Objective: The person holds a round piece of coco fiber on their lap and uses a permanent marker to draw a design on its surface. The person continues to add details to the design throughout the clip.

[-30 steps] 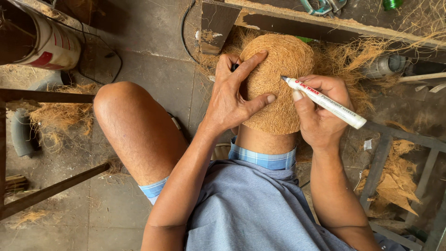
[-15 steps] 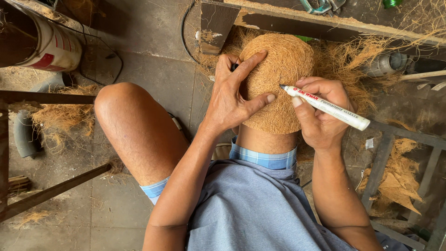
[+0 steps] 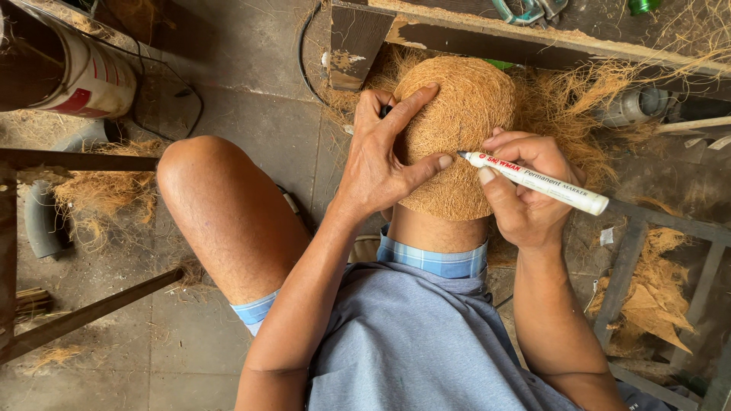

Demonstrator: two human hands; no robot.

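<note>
The marker [image 3: 537,183] had crept closer over the last sec: before, its tip hung a bit off the coconut husk ball [image 3: 457,144], pointing at it from the R side; now the tip sat touching the fibres, just beside the L thumb, w/ the white barrel running back toward the lower R. Looked to me like the pen had gone from aiming to actual contact, so marking was starting or about to. The left hand [image 3: 381,164] hadn't shifted much, fingers spread wide over the ball's L side, index up over the top, thumb pressed across the front, steadying it. The right hand [image 3: 525,190] had its fingers curled shut around the marker in a writing grip. The ball itself rested on the person's R knee, above the blue checked hem of the shorts [image 3: 434,259], w/ the other bare knee [image 3: 205,175] off to the L. It was round, tan-brown, tightly matted w/ fine coir, fuzzy at the edges; couldn't see any ink line on it yet. Loose fibre [image 3: 563,99] lay heaped behind it under a wooden beam [image 3: 472,38], concrete floor [image 3: 251,99] below.
</note>
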